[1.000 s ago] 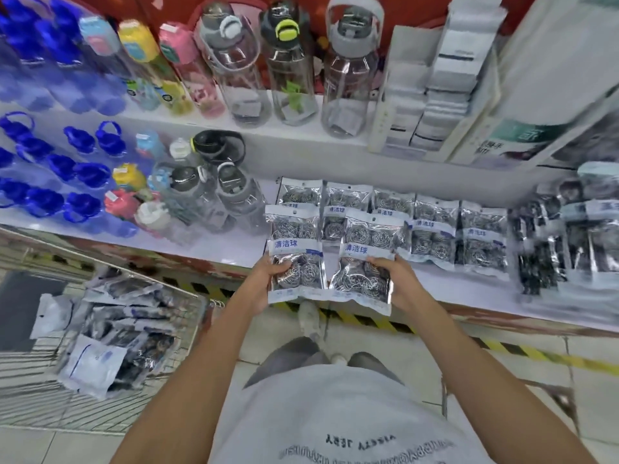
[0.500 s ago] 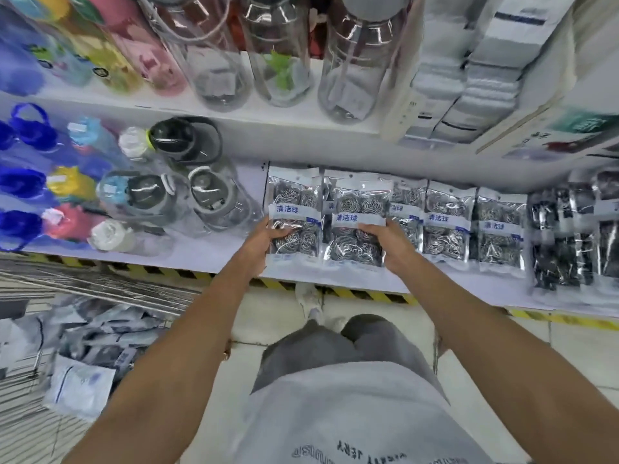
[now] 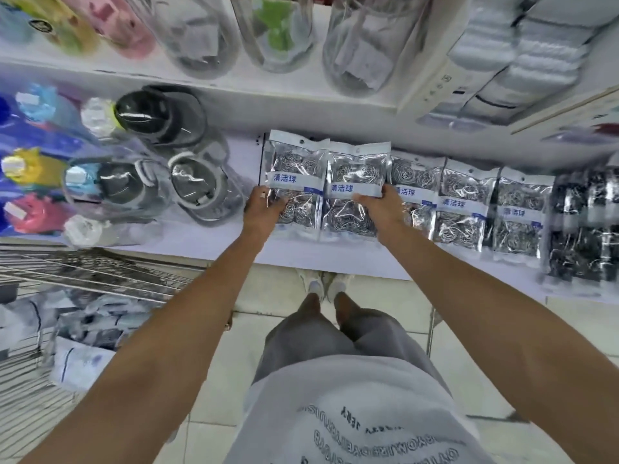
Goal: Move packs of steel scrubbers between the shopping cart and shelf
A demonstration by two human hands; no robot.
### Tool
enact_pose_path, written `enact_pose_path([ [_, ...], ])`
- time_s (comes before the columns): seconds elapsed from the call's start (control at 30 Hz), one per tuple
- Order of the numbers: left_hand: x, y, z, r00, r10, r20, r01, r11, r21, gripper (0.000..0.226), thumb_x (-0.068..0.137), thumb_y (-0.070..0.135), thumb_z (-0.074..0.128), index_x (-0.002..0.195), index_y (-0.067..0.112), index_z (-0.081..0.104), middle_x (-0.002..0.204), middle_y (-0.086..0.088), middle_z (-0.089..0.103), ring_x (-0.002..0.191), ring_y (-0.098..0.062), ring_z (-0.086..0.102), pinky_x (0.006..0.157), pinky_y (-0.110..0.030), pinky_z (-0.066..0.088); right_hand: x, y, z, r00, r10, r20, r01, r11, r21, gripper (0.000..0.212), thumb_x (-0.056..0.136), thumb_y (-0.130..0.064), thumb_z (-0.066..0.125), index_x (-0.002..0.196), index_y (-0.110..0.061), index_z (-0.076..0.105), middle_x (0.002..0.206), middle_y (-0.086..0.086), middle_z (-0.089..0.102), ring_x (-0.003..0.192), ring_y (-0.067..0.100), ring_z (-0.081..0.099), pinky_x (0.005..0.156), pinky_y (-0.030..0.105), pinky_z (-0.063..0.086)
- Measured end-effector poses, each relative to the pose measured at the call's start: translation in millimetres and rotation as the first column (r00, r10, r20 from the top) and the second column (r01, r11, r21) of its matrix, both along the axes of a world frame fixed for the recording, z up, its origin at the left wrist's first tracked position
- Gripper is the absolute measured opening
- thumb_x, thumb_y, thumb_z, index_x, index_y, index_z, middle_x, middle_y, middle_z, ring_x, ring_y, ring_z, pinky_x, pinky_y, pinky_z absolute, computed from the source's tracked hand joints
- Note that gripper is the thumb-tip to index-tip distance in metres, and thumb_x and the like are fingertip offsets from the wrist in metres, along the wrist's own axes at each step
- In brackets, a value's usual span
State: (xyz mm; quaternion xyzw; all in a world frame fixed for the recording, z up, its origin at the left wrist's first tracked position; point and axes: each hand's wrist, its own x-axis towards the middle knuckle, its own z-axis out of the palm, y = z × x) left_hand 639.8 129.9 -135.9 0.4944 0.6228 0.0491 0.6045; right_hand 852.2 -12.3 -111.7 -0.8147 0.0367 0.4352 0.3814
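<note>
Packs of steel scrubbers are what both hands are handling at the shelf [image 3: 214, 242].

In the head view, the only one given, the left hand [image 3: 264, 211] is gripping the left pack [image 3: 294, 169], thumb lying over its front near the white label band, the other fingers hidden behind it. The right hand [image 3: 380, 205] is pinching the right pack [image 3: 358, 175] the same way at mid-height. Both packs are leaning back at the left end of a row of shelved packs [image 3: 464, 205], with their lower edges looking to be on or just above the white shelf board; I cannot tell which. More packs are lying in the shopping cart [image 3: 100, 276] at lower left, blurred. Capped bottles [image 3: 157, 192] are sitting just beside the left pack.

By my judgement these packs are handling light: thin, glossy film around springy wire balls, so the bag is giving under the fingers and sliding easily. The film is looking slippery and could crease. The flat label band across the middle, or the sealed top edge with its hang hole, is offering the firmest hold; squeezing the bulging balls risks the pack slipping out.
</note>
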Motion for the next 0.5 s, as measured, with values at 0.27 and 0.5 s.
enact_pose_path([
  [0.27,-2,-2,9,0.982,-0.141,-0.128,0.156,0.980,0.120,0.042,0.101,0.030,0.067,0.136,0.014,0.051,0.112,0.000,0.061,0.111,-0.023,0.062,0.103,-0.037,0.051,-7,13,4,0.995,0.060,0.075,-0.057,0.998,-0.041,0.066,0.086,-0.020,0.083,0.142,-0.009,0.049,0.108,-0.001,0.066,0.100,0.021,0.063,0.084,0.031,0.055],
  [0.5,-8,-18,39,0.937,-0.281,-0.208,0.322,0.924,0.205,0.034,0.105,0.025,0.056,0.135,0.008,0.052,0.120,-0.018,0.068,0.112,-0.036,0.064,0.097,-0.046,0.054,-5,-12,33,0.888,0.409,0.211,-0.390,0.912,-0.126,0.052,0.088,-0.030,0.082,0.131,-0.012,0.059,0.113,0.002,0.072,0.093,0.018,0.069,0.072,0.028,0.054],
])
